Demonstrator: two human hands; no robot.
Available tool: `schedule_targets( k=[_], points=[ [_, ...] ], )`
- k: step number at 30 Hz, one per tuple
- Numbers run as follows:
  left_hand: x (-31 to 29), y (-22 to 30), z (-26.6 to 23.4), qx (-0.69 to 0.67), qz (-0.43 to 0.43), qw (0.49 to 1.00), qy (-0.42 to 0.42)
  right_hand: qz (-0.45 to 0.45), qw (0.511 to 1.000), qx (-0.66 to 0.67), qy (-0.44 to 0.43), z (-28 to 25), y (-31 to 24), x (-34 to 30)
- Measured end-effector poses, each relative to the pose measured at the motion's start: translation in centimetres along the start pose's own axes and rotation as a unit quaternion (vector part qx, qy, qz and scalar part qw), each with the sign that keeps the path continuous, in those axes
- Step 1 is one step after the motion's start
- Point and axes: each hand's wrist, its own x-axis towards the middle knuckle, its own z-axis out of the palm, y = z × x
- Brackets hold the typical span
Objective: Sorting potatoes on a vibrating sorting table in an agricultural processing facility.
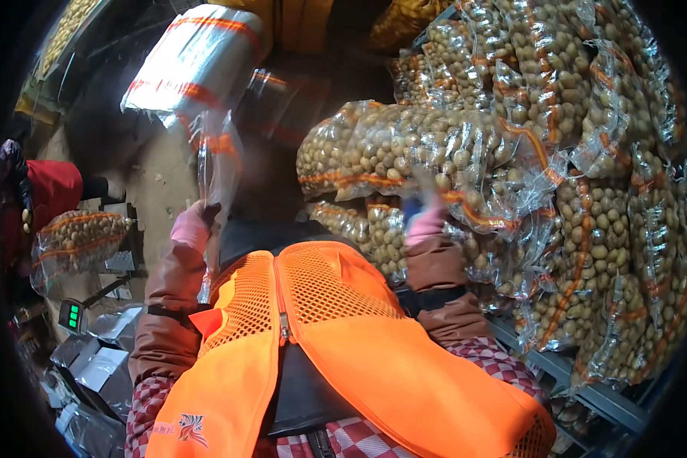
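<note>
My left hand (204, 216), in a glove with a pink cuff, is closed on a clear plastic bag (219, 156) with an orange stripe, which hangs limp. Just beyond it lies a thick stack of flat plastic bags (195, 57) with red-orange bands. Blurred by motion, my right hand (424, 204) is beside a long clear bag of what look like small potatoes (412, 149); its fingers cannot be made out, nor whether it touches the bag.
Filled bags (595, 237) are piled high on the right, above a blue-grey metal rail (542, 355). To the left, a filled bag (84, 233) rests by a scale display (72, 314) with green digits. A person in red (49, 191) stands at the far left.
</note>
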Motion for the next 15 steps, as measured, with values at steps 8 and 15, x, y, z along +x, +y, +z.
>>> schedule_targets(
  k=[8, 15],
  points=[
    [-4.9, 6.5, -2.2, -0.112, 0.064, 0.988, -0.086, 0.146, 0.846, 0.07, -0.507, 11.4, -11.8, 0.4],
    [-4.0, 2.8, -4.7, -0.151, 0.072, 0.955, -0.245, 0.538, 0.573, 0.48, -0.391, 22.5, -19.1, -3.8]
  ],
)
